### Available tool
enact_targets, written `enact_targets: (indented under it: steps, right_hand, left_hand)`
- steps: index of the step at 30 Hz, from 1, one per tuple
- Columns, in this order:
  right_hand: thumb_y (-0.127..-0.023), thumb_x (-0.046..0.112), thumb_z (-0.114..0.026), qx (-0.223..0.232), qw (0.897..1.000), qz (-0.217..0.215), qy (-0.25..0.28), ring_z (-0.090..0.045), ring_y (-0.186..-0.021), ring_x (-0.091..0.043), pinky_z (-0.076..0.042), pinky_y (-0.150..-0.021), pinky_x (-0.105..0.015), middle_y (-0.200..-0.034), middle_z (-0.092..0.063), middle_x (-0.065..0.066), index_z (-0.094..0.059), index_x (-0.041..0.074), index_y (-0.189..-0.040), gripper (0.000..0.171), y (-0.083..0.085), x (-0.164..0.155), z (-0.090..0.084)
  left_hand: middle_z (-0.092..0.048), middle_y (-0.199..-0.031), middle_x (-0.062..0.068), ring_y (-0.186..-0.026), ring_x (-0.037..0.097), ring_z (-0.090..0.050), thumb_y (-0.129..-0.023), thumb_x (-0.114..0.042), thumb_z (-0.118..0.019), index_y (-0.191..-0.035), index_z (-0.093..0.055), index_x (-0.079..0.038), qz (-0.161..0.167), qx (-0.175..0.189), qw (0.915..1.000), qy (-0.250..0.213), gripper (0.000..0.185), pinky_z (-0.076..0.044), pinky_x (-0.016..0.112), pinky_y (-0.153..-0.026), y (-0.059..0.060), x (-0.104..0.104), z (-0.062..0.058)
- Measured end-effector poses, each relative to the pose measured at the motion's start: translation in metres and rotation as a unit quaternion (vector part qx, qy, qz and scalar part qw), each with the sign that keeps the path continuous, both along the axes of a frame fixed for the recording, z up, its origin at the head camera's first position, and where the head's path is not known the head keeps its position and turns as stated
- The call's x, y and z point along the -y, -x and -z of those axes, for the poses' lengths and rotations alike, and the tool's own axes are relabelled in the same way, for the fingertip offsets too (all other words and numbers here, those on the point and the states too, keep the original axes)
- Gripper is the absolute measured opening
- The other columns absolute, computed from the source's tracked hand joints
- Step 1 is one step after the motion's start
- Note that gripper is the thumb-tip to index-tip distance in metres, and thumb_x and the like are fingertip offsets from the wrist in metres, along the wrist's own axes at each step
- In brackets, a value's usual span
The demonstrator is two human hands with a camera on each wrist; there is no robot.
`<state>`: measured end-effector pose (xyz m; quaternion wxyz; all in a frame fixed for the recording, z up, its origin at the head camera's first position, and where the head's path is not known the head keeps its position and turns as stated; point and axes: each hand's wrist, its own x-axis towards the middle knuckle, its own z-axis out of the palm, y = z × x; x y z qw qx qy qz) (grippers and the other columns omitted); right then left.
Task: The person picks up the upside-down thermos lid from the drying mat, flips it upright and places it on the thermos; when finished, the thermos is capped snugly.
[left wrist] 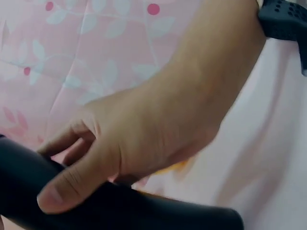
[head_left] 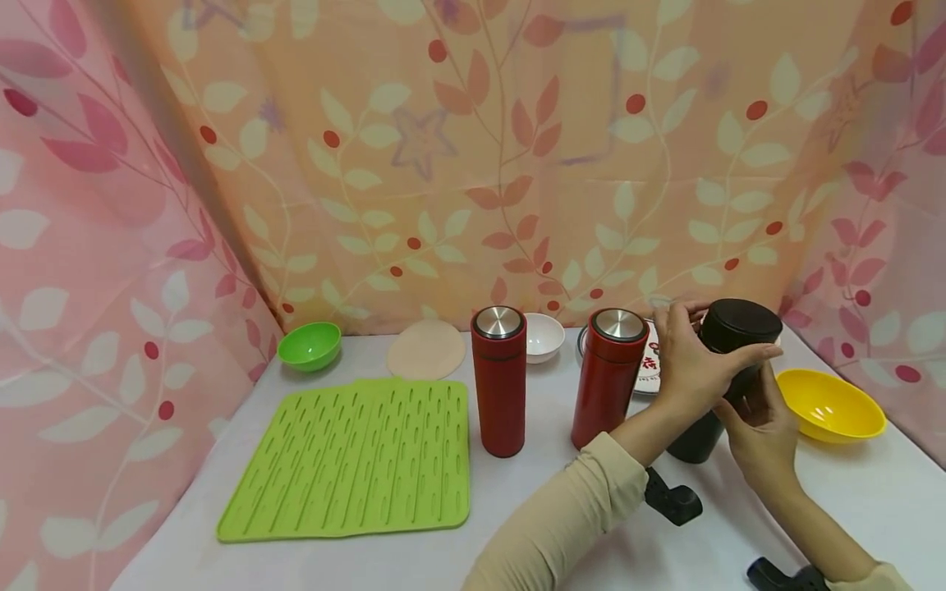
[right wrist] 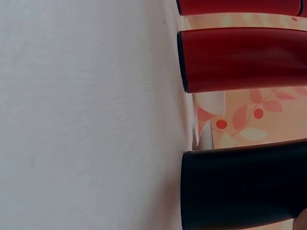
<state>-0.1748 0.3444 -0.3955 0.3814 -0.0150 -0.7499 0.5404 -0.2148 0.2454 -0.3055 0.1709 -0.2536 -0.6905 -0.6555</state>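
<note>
A black flask (head_left: 695, 439) stands on the table at the right, in front of the plate. My left hand (head_left: 687, 361) holds it near the top, thumb across the front just below the dark lid (head_left: 741, 320). Lower down, my right hand (head_left: 764, 435) grips its body from the right side. In the right wrist view the base of the black flask (right wrist: 240, 187) meets the white tabletop. The left wrist view shows a thumb (left wrist: 62, 194) lying along the dark body. Two red flasks with silver tops, one nearer (head_left: 606, 377) and one further left (head_left: 502, 394), stand upright beside it.
A green ridged mat (head_left: 355, 468) lies left of the red flasks. Behind are a green bowl (head_left: 310, 346), a round beige disc (head_left: 426, 349), a white bowl (head_left: 544, 338) and a printed plate (head_left: 649, 369). A yellow bowl (head_left: 835, 406) sits right of my right hand. Floral cloth (head_left: 443, 164) hangs behind.
</note>
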Motion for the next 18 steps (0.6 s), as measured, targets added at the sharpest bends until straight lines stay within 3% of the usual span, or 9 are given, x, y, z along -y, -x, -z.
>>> enact_targets:
  steps: [4, 10, 13, 18]
  right_hand:
    - [-0.078, -0.017, -0.059, -0.004, 1.000, -0.010, 0.019, -0.050, -0.114, 0.003, -0.042, -0.083, -0.004, -0.140, -0.045, 0.002, -0.027, 0.025, -0.145, 0.086, 0.000, -0.001, 0.000]
    - [-0.079, -0.017, -0.058, -0.015, 0.999, -0.029, 0.023, -0.046, -0.123, -0.002, -0.041, -0.086, -0.005, -0.143, -0.042, -0.003, -0.029, 0.025, -0.144, 0.083, -0.001, -0.002, -0.002]
    - [-0.078, -0.017, -0.059, -0.012, 1.000, -0.018, 0.011, -0.049, -0.119, -0.001, -0.042, -0.085, -0.005, -0.141, -0.044, -0.001, -0.027, 0.026, -0.144, 0.085, -0.001, -0.001, -0.002]
    - [-0.077, -0.018, -0.059, -0.009, 1.000, -0.012, 0.009, -0.049, -0.115, 0.003, -0.041, -0.084, -0.004, -0.139, -0.045, 0.003, -0.025, 0.025, -0.145, 0.087, 0.000, -0.001, 0.001]
  left_hand:
    - [-0.043, -0.116, -0.006, -0.099, -0.004, -0.044, -0.069, -0.032, -0.080, -0.117, -0.048, -0.017, 0.004, -0.019, 0.9996, 0.021, 0.060, -0.039, 0.006, -0.080, 0.000, 0.001, 0.000]
    - [-0.049, -0.131, 0.003, -0.121, 0.005, -0.046, -0.085, -0.021, -0.066, -0.130, -0.050, -0.008, 0.076, -0.060, 0.9944, 0.045, 0.050, -0.037, 0.011, -0.098, 0.008, 0.011, 0.004]
    - [-0.047, -0.132, -0.001, -0.123, 0.005, -0.044, -0.081, -0.028, -0.070, -0.133, -0.047, -0.013, 0.061, -0.056, 0.9946, 0.063, 0.059, -0.037, 0.014, -0.099, 0.007, 0.011, 0.004]
    - [-0.039, -0.120, -0.006, -0.106, 0.000, -0.043, -0.068, -0.039, -0.080, -0.131, -0.047, -0.024, 0.008, -0.027, 0.9967, 0.076, 0.073, -0.041, 0.010, -0.084, -0.001, 0.004, 0.000]
